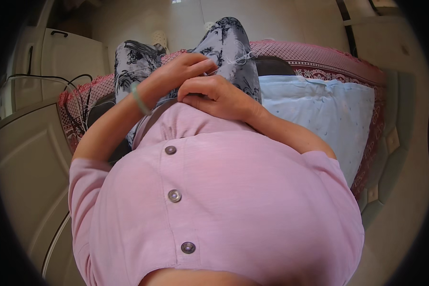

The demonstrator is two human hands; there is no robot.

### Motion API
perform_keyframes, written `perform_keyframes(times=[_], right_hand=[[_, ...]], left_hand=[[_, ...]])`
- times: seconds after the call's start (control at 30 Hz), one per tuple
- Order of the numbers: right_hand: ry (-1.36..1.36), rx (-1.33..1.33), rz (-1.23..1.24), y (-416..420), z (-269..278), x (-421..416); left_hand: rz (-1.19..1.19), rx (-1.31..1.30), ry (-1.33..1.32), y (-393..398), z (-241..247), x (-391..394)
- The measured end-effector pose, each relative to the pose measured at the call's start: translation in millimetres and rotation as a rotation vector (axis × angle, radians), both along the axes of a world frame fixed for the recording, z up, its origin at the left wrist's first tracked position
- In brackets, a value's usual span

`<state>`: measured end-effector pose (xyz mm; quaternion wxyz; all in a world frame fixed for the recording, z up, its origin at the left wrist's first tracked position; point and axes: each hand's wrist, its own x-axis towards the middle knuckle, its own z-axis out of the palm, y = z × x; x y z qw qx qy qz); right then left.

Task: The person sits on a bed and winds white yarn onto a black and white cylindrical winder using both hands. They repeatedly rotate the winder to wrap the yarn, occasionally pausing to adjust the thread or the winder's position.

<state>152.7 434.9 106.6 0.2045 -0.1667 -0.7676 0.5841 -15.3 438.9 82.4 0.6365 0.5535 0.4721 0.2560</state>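
Both of my hands are close together over my lap. My left hand [195, 66], with a pale green bangle [140, 98] on its wrist, reaches across with fingers bent. A small pale bit and some white thread show at its fingertips; what exactly they pinch is partly hidden. Just below, my right hand [218, 94] is curled with thumb and index finger together, and a thin strand meets its fingertips from the left. Loose loops of white thread [240, 55] lie on my right knee, over the grey-and-black patterned trousers [223, 39].
I sit on a seat with a red-and-white patterned cover [314, 53]. A light blue cloth [314, 107] lies at my right. Black and white cables [80, 96] hang at the left, beside cream cabinet doors [32, 171]. A cream clog [159, 40] is on the floor ahead.
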Motion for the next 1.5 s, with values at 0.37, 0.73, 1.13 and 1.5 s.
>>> perform_keyframes(times=[0.37,0.73,1.13,1.5], right_hand=[[-0.031,-0.105,-0.445,24.0,-19.9,58.2],[-0.269,0.209,-0.596,82.3,-87.2,93.2],[-0.216,-0.82,-0.61,44.3,-55.8,208.8],[-0.177,-0.704,-0.787,51.6,-32.2,221.7]], left_hand=[[0.295,-0.574,-0.404,-11.3,-41.6,-2.8],[0.342,-0.542,-0.548,-41.5,-31.6,-44.6],[1.162,-0.351,-0.269,-207.7,-53.8,-283.0],[1.22,-0.288,0.433,-314.2,-119.9,-368.2]])
